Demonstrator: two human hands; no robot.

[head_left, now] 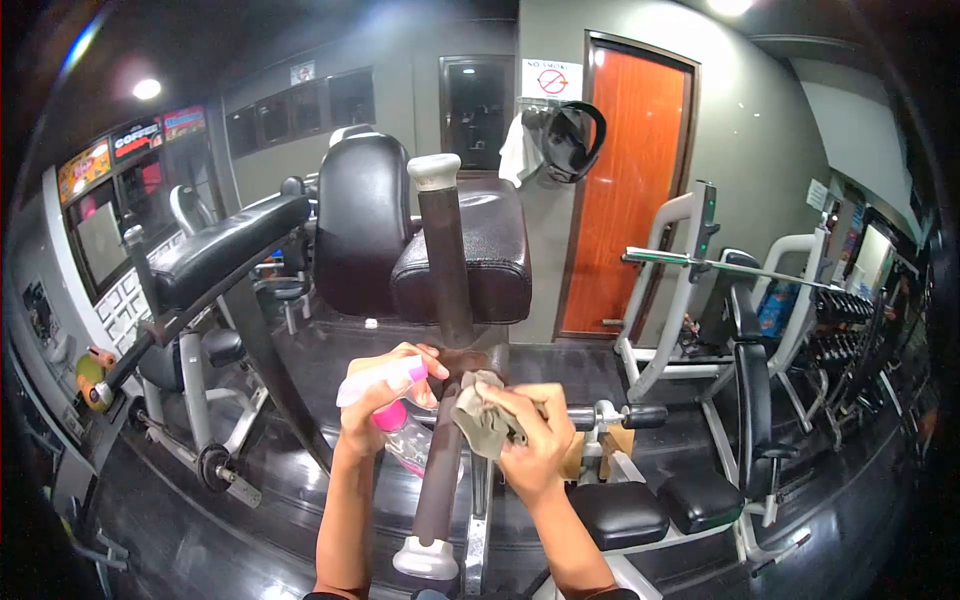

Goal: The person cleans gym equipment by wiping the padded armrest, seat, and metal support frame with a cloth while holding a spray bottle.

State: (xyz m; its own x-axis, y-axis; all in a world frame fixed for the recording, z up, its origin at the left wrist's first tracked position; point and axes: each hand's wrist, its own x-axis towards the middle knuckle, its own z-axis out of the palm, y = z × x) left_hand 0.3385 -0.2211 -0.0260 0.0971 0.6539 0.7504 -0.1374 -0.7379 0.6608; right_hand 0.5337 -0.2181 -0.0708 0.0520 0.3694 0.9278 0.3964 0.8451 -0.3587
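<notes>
My left hand (362, 418) is closed around the neck of a clear spray bottle (408, 442) with a pink and white trigger head. The bottle hangs just left of a dark padded handle (437, 490) with a pale end cap. In my right hand (537, 440) is a bunched grey-green cloth (484, 420), held against or very near the upper part of that handle. A second dark grip (446, 250), also pale-capped, rises beyond my hands in front of a black padded seat (480, 270).
Black backrest (362, 225) and arm pad (235, 250) stand ahead and left. On the right are a bench (745, 370), a rack with a barbell (740, 268) and black seat pads (620, 515). An orange door (632, 190) is behind. A plate-loaded bar (215, 468) sits low at left.
</notes>
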